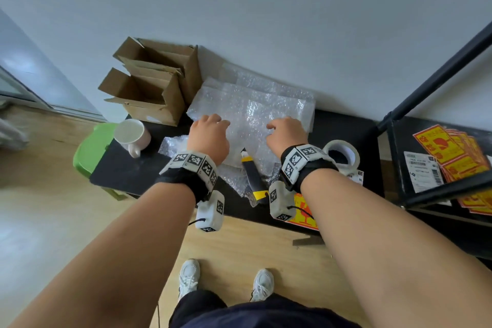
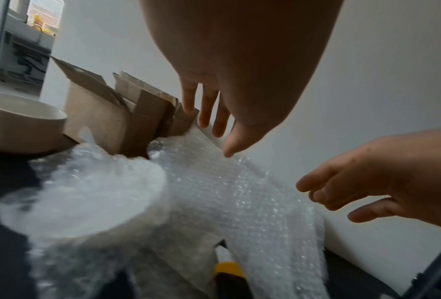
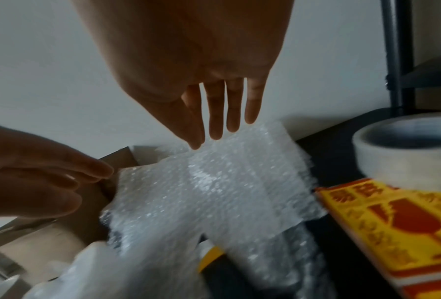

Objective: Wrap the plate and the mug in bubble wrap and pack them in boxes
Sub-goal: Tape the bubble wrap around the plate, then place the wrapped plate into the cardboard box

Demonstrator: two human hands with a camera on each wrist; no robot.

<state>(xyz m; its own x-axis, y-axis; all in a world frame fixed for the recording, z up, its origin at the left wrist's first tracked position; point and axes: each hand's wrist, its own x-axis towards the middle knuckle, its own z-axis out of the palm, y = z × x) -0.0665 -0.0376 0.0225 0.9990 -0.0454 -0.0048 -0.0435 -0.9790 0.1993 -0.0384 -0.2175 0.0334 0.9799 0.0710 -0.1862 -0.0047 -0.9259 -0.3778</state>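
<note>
A stack of bubble wrap sheets [image 1: 253,106] [image 2: 239,192] [image 3: 214,192] lies on the black table [image 1: 119,170] against the wall. My left hand [image 1: 213,125] [image 2: 214,113] and right hand [image 1: 285,128] [image 3: 221,117] are both over the stack with fingers extended, holding nothing. Whether the fingertips touch the wrap is unclear. A round white plate wrapped in bubble wrap [image 2: 86,198] [image 1: 171,145] lies under my left wrist. The bare white mug [image 1: 131,134] [image 2: 22,125] stands at the table's left end. Two open cardboard boxes [image 1: 149,98] [image 1: 165,58] stand behind it.
A yellow and black utility knife [image 1: 253,176] [image 2: 229,271] lies between my wrists, partly under wrap. A tape roll [image 1: 342,154] [image 3: 406,153] and yellow fragile stickers [image 1: 303,210] [image 3: 393,232] are at the right. A black shelf [image 1: 439,186] holds more stickers; a green stool [image 1: 90,149] stands left.
</note>
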